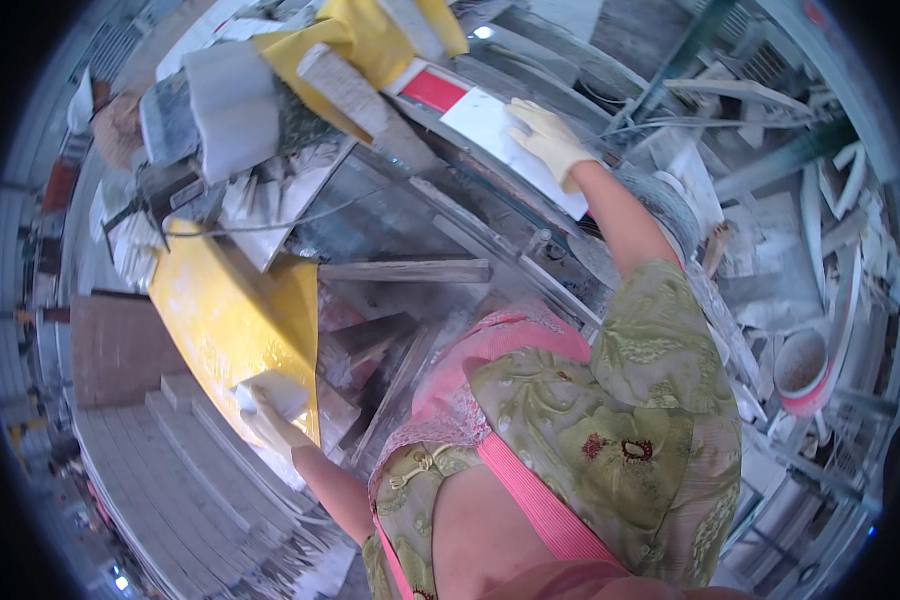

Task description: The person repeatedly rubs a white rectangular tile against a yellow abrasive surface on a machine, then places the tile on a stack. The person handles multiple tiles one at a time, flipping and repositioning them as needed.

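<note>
My right hand (550, 143), in a cream glove, lies with its fingers stretched out on a smooth white panel (510, 145). The panel sits on a long rail-like machine bed, beside a red block (434, 92). Lower left, my left hand (267, 420), also gloved, has its fingers bent round a small pale flat piece (278, 393). That piece rests over a glossy yellow sheet (225, 310), which looks wet near my hand. Part of my left fingers is hidden by the piece.
Left of me stands a stack of long pale strips (160, 450). A co-worker's gloved hand (136, 250) is at the yellow sheet's far end. A wooden bar (405, 271) lies between my hands. Right of me are a bucket (801, 362) and cluttered scraps.
</note>
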{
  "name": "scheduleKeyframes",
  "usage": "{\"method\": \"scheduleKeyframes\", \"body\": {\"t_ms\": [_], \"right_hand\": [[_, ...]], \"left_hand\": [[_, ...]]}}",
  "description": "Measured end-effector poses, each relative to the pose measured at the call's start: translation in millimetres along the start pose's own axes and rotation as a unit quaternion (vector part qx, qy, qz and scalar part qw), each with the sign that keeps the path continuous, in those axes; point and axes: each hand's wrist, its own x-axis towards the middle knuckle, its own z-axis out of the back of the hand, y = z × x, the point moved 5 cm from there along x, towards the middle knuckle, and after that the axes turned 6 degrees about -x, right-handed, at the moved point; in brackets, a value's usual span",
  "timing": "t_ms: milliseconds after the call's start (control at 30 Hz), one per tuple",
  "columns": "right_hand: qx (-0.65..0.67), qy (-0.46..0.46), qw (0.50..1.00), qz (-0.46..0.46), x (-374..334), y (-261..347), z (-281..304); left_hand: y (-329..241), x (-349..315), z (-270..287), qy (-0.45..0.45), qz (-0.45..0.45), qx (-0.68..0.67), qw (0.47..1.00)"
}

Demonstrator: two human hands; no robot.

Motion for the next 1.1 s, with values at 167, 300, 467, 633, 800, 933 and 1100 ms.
{"method": "scheduleKeyframes", "body": {"t_ms": [167, 300, 467, 633, 800, 933, 1100], "right_hand": [[-0.011, 0.130, 0.991, 0.025, -87.9, -16.5, 83.0], [-0.079, 0.142, 0.982, 0.092, -149.4, 1.5, 97.1], [-0.190, 0.109, 0.976, -0.017, -149.7, 12.6, 67.9], [-0.235, 0.024, 0.972, 0.003, -145.2, 24.7, 61.6], [-0.238, 0.016, 0.971, 0.031, -138.0, 15.3, 54.8], [-0.223, -0.085, 0.966, 0.103, -113.9, 16.5, 55.9], [-0.205, 0.011, 0.970, 0.134, -81.7, 19.7, 51.2]], "left_hand": [[-20.7, -5.9, -26.2, 0.002, -0.065, 0.007, 0.998], [-31.0, -21.6, -58.9, 0.023, -0.094, 0.001, 0.995], [-29.2, -32.5, -62.0, 0.013, -0.085, -0.002, 0.996], [-28.5, -36.8, -52.9, 0.004, -0.083, -0.007, 0.997], [-29.5, -37.6, -45.5, -0.006, -0.081, -0.010, 0.997], [-27.2, -38.2, -40.3, -0.013, -0.071, -0.003, 0.997], [-26.7, -38.1, -31.7, -0.021, -0.069, -0.008, 0.997]]}}
